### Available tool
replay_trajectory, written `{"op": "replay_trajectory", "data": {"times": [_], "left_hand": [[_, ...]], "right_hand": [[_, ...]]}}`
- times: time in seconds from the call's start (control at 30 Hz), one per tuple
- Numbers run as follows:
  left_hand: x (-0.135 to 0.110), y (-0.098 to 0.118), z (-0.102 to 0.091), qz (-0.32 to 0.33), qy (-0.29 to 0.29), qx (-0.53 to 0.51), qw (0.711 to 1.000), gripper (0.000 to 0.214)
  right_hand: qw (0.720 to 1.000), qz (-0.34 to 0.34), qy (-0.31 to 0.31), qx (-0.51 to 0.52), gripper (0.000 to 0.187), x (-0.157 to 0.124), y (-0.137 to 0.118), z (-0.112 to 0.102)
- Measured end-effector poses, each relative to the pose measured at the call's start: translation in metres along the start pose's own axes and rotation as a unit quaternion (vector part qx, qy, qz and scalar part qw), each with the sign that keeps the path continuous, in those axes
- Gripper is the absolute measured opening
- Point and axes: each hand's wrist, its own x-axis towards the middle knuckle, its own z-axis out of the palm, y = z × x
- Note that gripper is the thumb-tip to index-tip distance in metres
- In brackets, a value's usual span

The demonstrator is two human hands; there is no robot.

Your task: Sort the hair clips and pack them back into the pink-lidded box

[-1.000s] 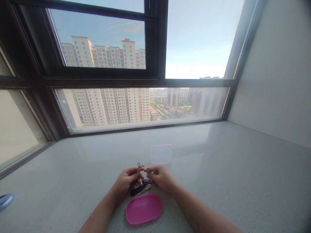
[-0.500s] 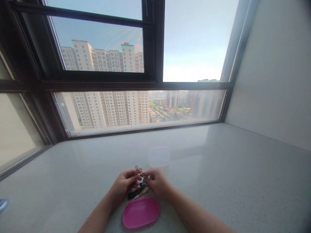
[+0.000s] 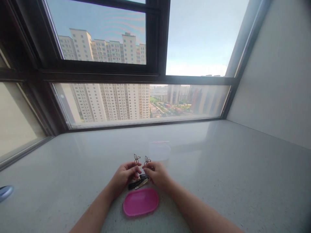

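My left hand (image 3: 121,177) pinches a thin brown wire clip shaped like a rabbit's head (image 3: 136,161), its ears pointing up. In the fingertips of my right hand (image 3: 159,174) stands a second, similar rabbit-shaped wire clip (image 3: 147,162). The two clips are side by side, a small gap between them. Below my fingers lie several black hair clips (image 3: 133,185) and a gold hair clip (image 3: 142,184), partly hidden by my hands. Closer to me is a shallow pink oval tray (image 3: 141,203) with nothing in it.
Beyond my hands, a translucent plastic case or bag (image 3: 159,150) rests on the pale speckled sill (image 3: 206,168); which it is, I cannot tell. A shiny bluish-grey object (image 3: 6,193) sits at the far left edge. A dark-framed window (image 3: 109,77) and a white wall (image 3: 274,81) bound the surface.
My right hand has turned its wire clip from lying flat to upright, level with the left one. My view has tilted slightly down.
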Motion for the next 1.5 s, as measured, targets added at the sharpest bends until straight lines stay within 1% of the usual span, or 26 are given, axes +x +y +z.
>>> {"op": "replay_trajectory", "data": {"times": [0.33, 0.4, 0.53, 0.67, 0.77, 0.93, 1.1, 1.5], "left_hand": [[-0.002, 0.006, 0.002, -0.012, -0.013, -0.005, 1.000, 0.029], [-0.001, 0.004, 0.000, -0.009, -0.014, -0.013, 1.000, 0.027], [0.002, -0.001, -0.001, -0.002, -0.004, -0.023, 1.000, 0.025], [0.001, -0.002, -0.001, -0.003, -0.009, -0.026, 1.000, 0.023], [0.000, -0.001, 0.000, 0.001, -0.011, -0.028, 1.000, 0.022], [0.000, 0.000, 0.001, 0.000, -0.011, -0.035, 0.999, 0.021], [0.002, -0.003, 0.000, -0.001, -0.016, -0.047, 0.999, 0.021], [0.001, -0.002, -0.001, 0.000, -0.018, -0.031, 0.999, 0.018]], "right_hand": [[0.999, 0.026, 0.008, 0.037, 0.023, 0.002, 0.002, 0.001], [1.000, 0.006, 0.015, 0.023, 0.020, 0.002, 0.002, 0.001], [0.997, -0.058, 0.040, -0.036, 0.017, 0.001, -0.001, 0.001], [0.996, -0.067, 0.037, -0.052, 0.018, 0.000, -0.003, 0.002], [0.996, -0.077, 0.035, -0.041, 0.017, 0.000, -0.001, 0.002], [0.999, -0.035, 0.017, 0.020, 0.019, -0.001, 0.003, 0.005], [0.998, -0.035, -0.012, 0.060, 0.021, -0.003, 0.003, 0.009], [0.996, -0.047, -0.019, 0.072, 0.018, -0.002, 0.001, 0.009]]}}
